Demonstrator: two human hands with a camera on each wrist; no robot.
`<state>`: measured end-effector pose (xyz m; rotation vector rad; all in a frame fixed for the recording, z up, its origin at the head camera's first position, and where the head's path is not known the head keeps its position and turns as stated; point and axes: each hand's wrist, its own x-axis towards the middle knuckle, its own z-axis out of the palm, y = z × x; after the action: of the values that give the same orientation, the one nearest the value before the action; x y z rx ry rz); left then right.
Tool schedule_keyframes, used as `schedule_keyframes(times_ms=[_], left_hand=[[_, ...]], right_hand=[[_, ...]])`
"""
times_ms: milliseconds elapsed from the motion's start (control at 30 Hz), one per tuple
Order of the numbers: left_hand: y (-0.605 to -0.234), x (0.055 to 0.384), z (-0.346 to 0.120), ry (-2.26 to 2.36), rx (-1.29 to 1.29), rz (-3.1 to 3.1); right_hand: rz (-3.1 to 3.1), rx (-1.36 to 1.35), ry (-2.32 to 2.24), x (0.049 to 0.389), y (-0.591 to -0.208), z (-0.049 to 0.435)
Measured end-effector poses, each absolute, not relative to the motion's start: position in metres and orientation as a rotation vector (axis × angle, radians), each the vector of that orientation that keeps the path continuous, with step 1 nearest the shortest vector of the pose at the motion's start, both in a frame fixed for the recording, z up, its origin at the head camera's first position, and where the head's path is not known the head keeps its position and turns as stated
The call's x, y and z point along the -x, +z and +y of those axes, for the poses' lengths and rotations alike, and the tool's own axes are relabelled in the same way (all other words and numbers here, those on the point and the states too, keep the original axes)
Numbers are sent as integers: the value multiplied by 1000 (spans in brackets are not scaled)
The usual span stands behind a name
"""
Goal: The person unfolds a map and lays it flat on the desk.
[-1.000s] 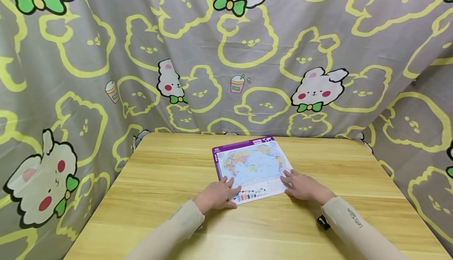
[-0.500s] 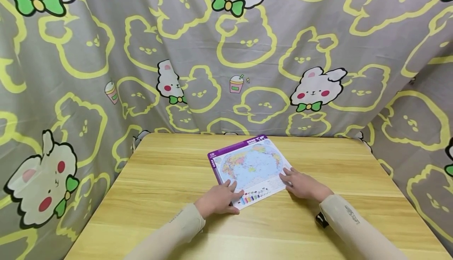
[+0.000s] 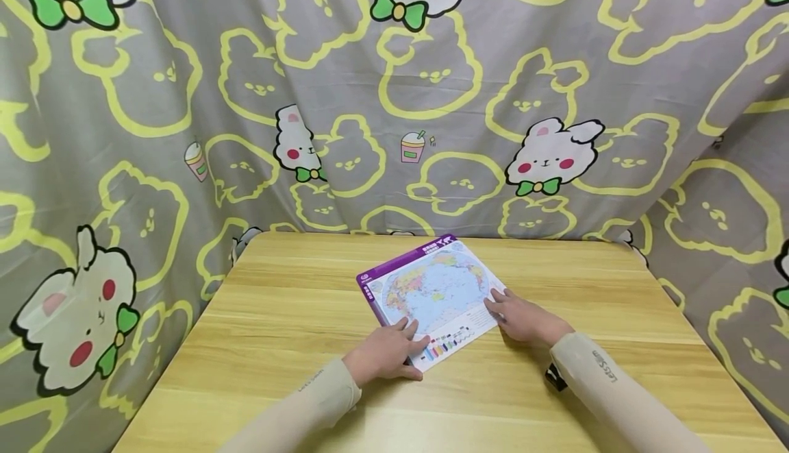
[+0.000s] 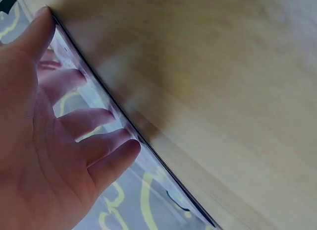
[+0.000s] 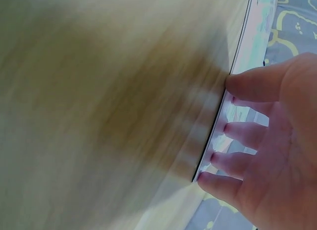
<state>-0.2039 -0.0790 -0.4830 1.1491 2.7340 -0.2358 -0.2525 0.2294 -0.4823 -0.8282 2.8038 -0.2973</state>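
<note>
A thin flat world map sheet [image 3: 439, 294] with a purple border along its far and left edges lies turned at an angle on the table. My left hand [image 3: 387, 351] rests on its near left corner, fingers spread over the printed face and thumb at the edge. On the near right side, my right hand [image 3: 529, 321] touches the sheet with its fingertips. In the left wrist view the left hand [image 4: 49, 141] has extended fingers against the sheet [image 4: 101, 98]. The right wrist view shows the right hand [image 5: 277, 145] with thumb at the sheet's edge and fingers laid on its face.
The wood-grain table [image 3: 277, 288] extends around the sheet on all sides. A grey patterned curtain [image 3: 351, 83] hangs along its back and both sides. A small black object [image 3: 555, 376] shows beneath the right wrist.
The map sheet has turned counter-clockwise on the table, its far edge swinging left. My left hand has shifted slightly right and nearer; my right hand has moved slightly left.
</note>
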Motion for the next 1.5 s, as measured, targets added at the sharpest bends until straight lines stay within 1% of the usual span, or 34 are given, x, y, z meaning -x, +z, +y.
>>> schedule_keyframes(times_ms=[300, 600, 1133, 1500], left_hand=[[-480, 199, -76, -244, -1237, 2730], [-480, 196, -72, -265, -1254, 2755], [-479, 196, -64, -291, -1253, 2750], [-479, 194, -58, -310, -1214, 2749]], right_hand=[[2860, 842, -267, 260, -488, 228], [2863, 819, -280, 268, -488, 228], [2820, 762, -213, 283, -484, 219], [2792, 694, -255, 290, -486, 220]])
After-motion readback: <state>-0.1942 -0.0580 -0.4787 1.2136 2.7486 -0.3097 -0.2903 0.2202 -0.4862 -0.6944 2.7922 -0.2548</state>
